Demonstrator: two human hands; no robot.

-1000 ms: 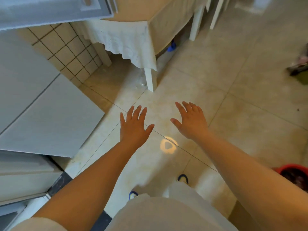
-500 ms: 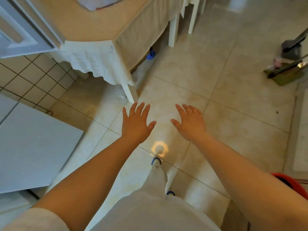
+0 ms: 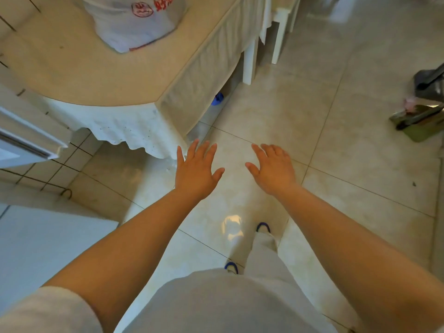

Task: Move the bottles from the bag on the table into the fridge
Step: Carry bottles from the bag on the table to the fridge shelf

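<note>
Both hands are held out over the floor with fingers spread and nothing in them: left hand (image 3: 195, 173), right hand (image 3: 274, 170); the white plastic bag (image 3: 134, 22) sits on the tabletop (image 3: 101, 75), ahead and to the left, well apart from both. Judgement: close in on the table first, then part the bag mouth with 1 hand and lift bottles upright with the other. The bag top is cut off, no bottle shows through it, and only a white fridge (image 3: 36, 248) panel is visible at lower left.
</note>
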